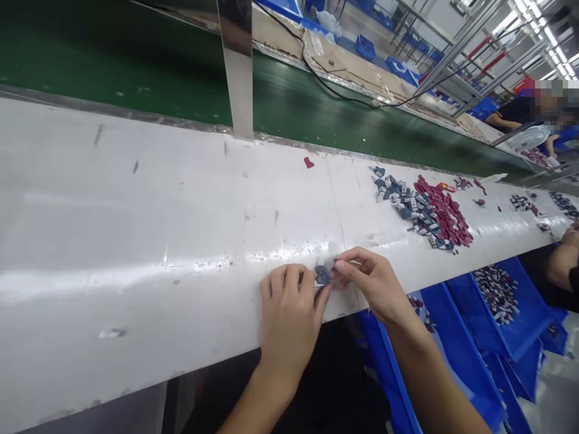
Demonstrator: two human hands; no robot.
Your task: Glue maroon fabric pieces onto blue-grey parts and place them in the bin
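My left hand (292, 301) rests on the white worktop (181, 241) near its front edge, thumb and fingers closed on a small dark blue-grey plastic part (322, 275) with a pale side. Just to the right, my right hand (368, 280) pinches a small dark red piece (337, 263) between thumb and forefinger, close beside the blue-grey part. Whether the two pieces touch, I cannot tell. Farther right lies a heap of blue-grey and white parts (407, 202), and against it a pile of dark red pieces (446, 211).
One loose red piece (308, 163) lies toward the back. Behind the worktop runs a green conveyor belt (136, 84), with a metal post (238, 78) at its edge. Blue bins (470, 343), some holding parts, stand below at right. Other people work farther along on the right.
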